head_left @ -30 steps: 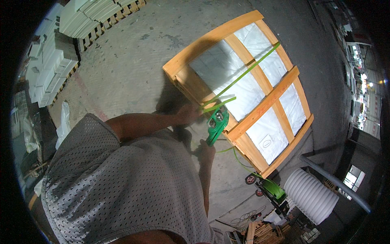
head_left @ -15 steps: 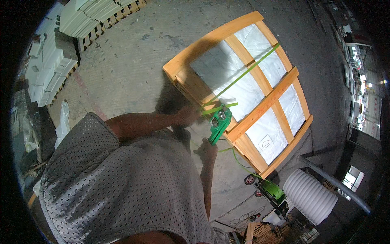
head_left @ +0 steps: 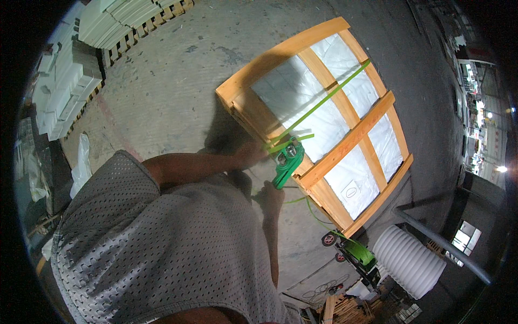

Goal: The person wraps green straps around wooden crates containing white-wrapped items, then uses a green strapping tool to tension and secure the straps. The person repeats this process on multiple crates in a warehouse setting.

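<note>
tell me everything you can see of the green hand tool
The green hand tool looks painted, with rounded silvery metal-looking parts near its head and a long handle. It slants down toward the person's right hand, which grips its lower end, at the near edge of an orange wooden crate. A flat green strap runs close by its head; whether they touch is unclear.

Pretty dim in there overall, with the right side nearly black. The white plastic-wrapped load (head_left: 324, 129) in the orange-brown slatted wooden crate (head_left: 348, 141) is brightest, though a soft shadow covers its left end. A small white lamp (head_left: 502, 169) flares at far right. Left bare hand (head_left: 251, 154) and right bare hand (head_left: 272, 197) look murky; fisheye bows the crate's edges, rim's black.
</note>
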A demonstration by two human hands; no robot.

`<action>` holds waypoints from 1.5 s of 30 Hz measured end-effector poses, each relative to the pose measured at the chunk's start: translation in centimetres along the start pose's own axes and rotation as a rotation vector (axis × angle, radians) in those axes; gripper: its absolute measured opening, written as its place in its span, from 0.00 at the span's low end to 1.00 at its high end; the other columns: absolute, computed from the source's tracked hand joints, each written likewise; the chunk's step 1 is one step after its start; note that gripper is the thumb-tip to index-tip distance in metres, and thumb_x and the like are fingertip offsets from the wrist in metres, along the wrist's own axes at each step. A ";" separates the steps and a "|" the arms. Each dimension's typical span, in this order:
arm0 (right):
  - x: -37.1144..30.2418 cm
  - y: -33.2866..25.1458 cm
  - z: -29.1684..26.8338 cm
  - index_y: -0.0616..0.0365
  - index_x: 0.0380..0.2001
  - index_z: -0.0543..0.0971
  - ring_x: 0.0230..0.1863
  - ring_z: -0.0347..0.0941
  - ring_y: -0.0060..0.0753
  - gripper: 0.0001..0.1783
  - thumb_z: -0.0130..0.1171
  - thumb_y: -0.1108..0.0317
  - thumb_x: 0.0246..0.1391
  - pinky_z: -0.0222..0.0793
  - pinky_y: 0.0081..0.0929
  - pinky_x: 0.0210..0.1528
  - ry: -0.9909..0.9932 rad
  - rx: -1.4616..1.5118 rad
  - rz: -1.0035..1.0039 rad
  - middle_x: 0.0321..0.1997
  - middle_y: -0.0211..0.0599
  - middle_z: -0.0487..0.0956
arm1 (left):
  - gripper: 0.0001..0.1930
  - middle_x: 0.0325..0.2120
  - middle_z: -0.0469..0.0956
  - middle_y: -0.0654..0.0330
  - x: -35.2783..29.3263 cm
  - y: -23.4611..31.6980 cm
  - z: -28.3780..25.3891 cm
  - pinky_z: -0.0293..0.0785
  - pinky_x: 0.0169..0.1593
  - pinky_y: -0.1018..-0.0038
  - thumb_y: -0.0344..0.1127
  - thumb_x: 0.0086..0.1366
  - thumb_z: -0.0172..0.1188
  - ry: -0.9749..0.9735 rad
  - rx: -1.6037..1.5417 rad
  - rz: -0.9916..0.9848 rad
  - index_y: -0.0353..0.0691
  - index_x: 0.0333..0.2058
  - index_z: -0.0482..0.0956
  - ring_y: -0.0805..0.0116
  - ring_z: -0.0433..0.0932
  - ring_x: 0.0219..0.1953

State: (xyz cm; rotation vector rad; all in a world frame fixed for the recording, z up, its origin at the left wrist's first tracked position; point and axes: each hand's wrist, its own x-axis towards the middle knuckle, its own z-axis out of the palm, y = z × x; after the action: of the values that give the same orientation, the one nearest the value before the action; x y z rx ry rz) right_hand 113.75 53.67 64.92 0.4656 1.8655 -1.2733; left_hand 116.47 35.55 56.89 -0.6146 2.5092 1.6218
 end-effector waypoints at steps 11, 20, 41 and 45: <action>3.6 2.4 2.1 0.62 0.20 0.70 0.18 0.70 0.31 0.11 0.56 0.69 0.52 0.66 0.29 0.21 -0.013 -0.390 -0.443 0.16 0.33 0.70 | 0.22 0.16 0.76 0.51 -0.9 3.1 0.4 0.74 0.34 0.59 0.48 0.64 0.47 -0.005 -0.209 -0.209 0.33 0.25 0.76 0.55 0.78 0.23; 1.9 -0.4 4.7 0.63 0.25 0.74 0.21 0.71 0.29 0.14 0.63 0.62 0.49 0.65 0.33 0.21 0.076 -0.298 -0.197 0.18 0.35 0.73 | 0.23 0.18 0.76 0.47 -0.6 2.4 -0.1 0.73 0.35 0.58 0.49 0.63 0.48 0.018 -0.325 -0.165 0.31 0.27 0.77 0.52 0.78 0.23; 9.9 1.6 4.5 0.57 0.26 0.70 0.15 0.68 0.29 0.11 0.57 0.63 0.53 0.67 0.31 0.15 -0.160 0.242 -0.165 0.18 0.31 0.69 | 0.22 0.17 0.72 0.56 -3.4 0.1 -5.0 0.71 0.26 0.65 0.50 0.68 0.50 -0.113 -0.222 -0.162 0.33 0.28 0.73 0.67 0.74 0.21; 10.7 1.5 4.5 0.64 0.33 0.78 0.25 0.71 0.25 0.17 0.59 0.57 0.54 0.65 0.28 0.26 -0.052 0.062 -0.095 0.26 0.32 0.76 | 0.21 0.17 0.72 0.56 -4.1 -0.5 -4.0 0.69 0.24 0.66 0.48 0.68 0.50 -0.169 -0.094 0.084 0.33 0.28 0.72 0.68 0.73 0.20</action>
State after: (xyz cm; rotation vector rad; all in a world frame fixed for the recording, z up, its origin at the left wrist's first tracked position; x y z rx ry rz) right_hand 110.22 48.78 54.91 0.3767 1.8270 -1.3964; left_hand 120.96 32.99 59.39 -0.3669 2.3789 1.7489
